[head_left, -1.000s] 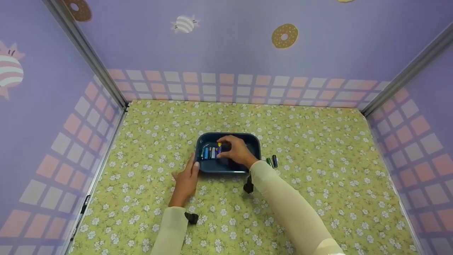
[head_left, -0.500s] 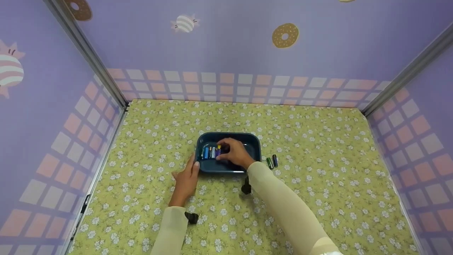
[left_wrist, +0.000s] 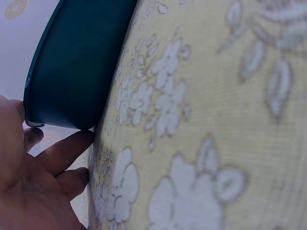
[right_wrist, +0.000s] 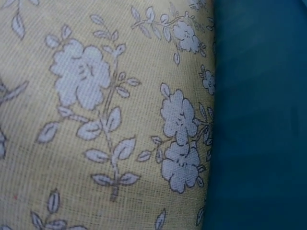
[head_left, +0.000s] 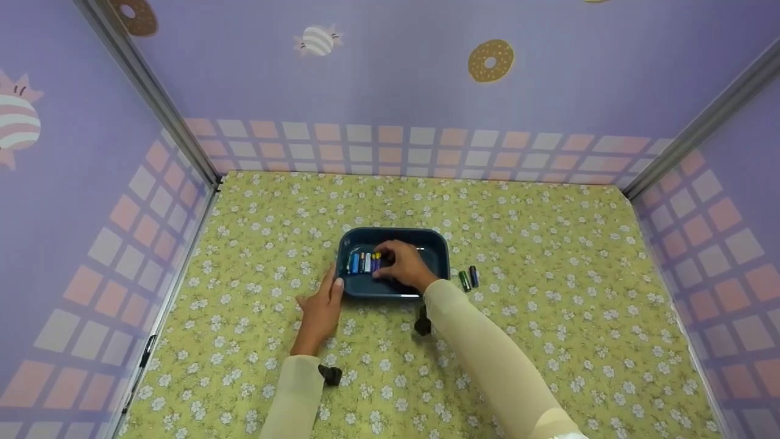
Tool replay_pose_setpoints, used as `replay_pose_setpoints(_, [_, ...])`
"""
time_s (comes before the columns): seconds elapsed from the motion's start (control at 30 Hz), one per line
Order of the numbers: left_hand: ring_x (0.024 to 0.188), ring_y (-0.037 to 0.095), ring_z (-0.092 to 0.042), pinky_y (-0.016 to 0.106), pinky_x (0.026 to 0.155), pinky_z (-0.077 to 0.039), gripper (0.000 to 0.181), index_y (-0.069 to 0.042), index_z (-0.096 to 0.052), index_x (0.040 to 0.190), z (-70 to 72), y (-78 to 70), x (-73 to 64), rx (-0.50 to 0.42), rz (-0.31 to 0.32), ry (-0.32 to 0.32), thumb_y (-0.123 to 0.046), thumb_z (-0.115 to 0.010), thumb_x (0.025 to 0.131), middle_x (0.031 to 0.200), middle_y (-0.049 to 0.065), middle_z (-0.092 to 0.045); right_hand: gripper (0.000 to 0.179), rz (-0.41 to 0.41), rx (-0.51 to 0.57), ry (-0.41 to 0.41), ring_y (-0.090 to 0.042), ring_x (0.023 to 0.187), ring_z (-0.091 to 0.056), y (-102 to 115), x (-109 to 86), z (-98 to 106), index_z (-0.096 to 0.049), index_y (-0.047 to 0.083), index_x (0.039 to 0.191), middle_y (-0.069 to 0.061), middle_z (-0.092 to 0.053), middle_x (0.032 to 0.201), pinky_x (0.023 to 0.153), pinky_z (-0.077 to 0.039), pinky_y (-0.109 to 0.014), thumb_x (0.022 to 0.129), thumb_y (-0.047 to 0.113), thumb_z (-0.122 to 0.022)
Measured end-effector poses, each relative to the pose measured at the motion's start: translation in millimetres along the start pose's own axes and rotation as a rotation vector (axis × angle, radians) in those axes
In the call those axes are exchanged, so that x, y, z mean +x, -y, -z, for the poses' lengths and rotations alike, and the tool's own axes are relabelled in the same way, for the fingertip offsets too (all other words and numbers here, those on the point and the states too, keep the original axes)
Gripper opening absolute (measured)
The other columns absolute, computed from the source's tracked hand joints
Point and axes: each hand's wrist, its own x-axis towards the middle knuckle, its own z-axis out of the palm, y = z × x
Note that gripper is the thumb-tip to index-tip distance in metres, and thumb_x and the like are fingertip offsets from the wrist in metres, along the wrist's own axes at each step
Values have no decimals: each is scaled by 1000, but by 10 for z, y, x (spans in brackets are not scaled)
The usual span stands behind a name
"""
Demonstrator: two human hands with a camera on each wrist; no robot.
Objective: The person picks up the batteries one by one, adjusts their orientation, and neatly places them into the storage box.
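A dark teal tray (head_left: 390,292) holds a side-by-side row of several batteries near its left part: a blue battery (head_left: 355,264), a white battery (head_left: 367,263) and purple ones with yellow ends. My right hand (head_left: 404,265) reaches in over the right wall and holds a purple battery (head_left: 377,261) between thumb and fingers at the row's right end. On the left, my left hand (head_left: 322,308) rests against the tray's outer wall (left_wrist: 72,72), fingers fairly straight, thumb near the front corner. The right wrist view shows the tray wall (right_wrist: 259,120) and cloth, not the fingers.
A green battery (head_left: 465,281) and a dark blue battery (head_left: 473,276) lie right of the tray on the flowered yellow cloth (head_left: 548,256). Purple patterned walls (head_left: 402,79) enclose the back and both sides.
My right hand has lowered the purple battery, shifting slightly left, until it lies against the row's right end. The left hand and tray have stayed put.
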Motion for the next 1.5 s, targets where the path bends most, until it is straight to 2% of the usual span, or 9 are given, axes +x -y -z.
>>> replay_pose_setpoints(0.2, [144, 44, -43, 69, 117, 22, 69, -35, -15, 165, -8, 1, 13, -6, 0, -3, -68, -23, 105, 159, 10, -45, 53, -19, -28, 18, -22, 109, -64, -11, 6, -2, -70, 16, 126, -4, -68, 122, 96, -54, -40, 79, 30, -91])
replay_pose_setpoints(0.43, [144, 48, -42, 70, 117, 21, 68, -34, -15, 166, -12, 2, 21, 8, 14, -3, -67, -22, 106, 157, 13, -47, 53, 4, -47, 30, -24, 108, -63, -35, 10, -14, -71, 14, 125, -7, -67, 119, 96, -54, -41, 79, 28, -92])
replay_pose_setpoints(0.8, [144, 46, -42, 68, 117, 22, 66, -37, -15, 165, -18, -13, 12, 9, 18, -7, -66, -23, 106, 159, 10, -44, 54, 23, -98, 35, -24, 108, -64, -28, 20, -15, -71, 13, 124, -8, -66, 118, 96, -54, -41, 78, 28, -92])
replay_pose_setpoints(1.17, [144, 47, -42, 70, 117, 20, 68, -37, -15, 165, -14, -2, 8, 5, 4, -8, -68, -22, 105, 162, 10, -40, 54, 31, -100, 37, -24, 108, -64, -22, 15, -15, -70, 12, 124, -8, -65, 118, 96, -55, -40, 78, 28, -92])
replay_pose_setpoints(1.5, [143, 43, -45, 70, 117, 21, 66, -36, -16, 165, -9, 10, -1, -3, -24, -20, -65, -24, 106, 156, 9, -50, 57, 85, -123, 43, -24, 109, -63, -2, 3, -5, -67, 10, 127, -8, -64, 120, 96, -54, -40, 79, 28, -91])
